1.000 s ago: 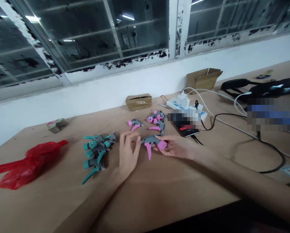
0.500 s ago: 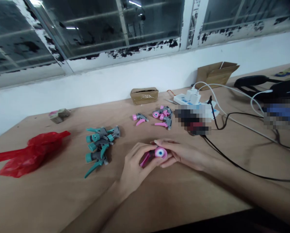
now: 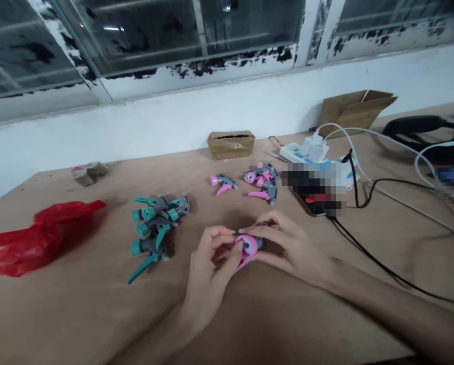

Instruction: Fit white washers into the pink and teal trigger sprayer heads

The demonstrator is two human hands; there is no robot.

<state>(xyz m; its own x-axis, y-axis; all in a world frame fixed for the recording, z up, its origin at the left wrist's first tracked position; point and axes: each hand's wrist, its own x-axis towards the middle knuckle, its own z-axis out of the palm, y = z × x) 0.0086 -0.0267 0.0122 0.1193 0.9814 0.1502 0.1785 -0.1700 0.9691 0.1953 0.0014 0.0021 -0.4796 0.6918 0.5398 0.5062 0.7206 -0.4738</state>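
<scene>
Sprayer parts are being handled at a wooden desk (image 3: 78, 314). A pink trigger sprayer (image 3: 249, 245) is being held low over the desk, near its front edge, between both hands. Its round pink nozzle cap is being pinched by the left hand (image 3: 211, 263), while its grey body is being clasped by the right hand (image 3: 287, 248). Left of the pink trigger sprayer, a pile of teal sprayers (image 3: 154, 228) is being shown, with a red plastic bag (image 3: 40, 235) farther left. Beyond it, a lone pink sprayer (image 3: 222, 181) and a small pink heap (image 3: 263, 180) are being shown lying, and a power strip (image 3: 306, 152) is being seen farther back to its right.
</scene>
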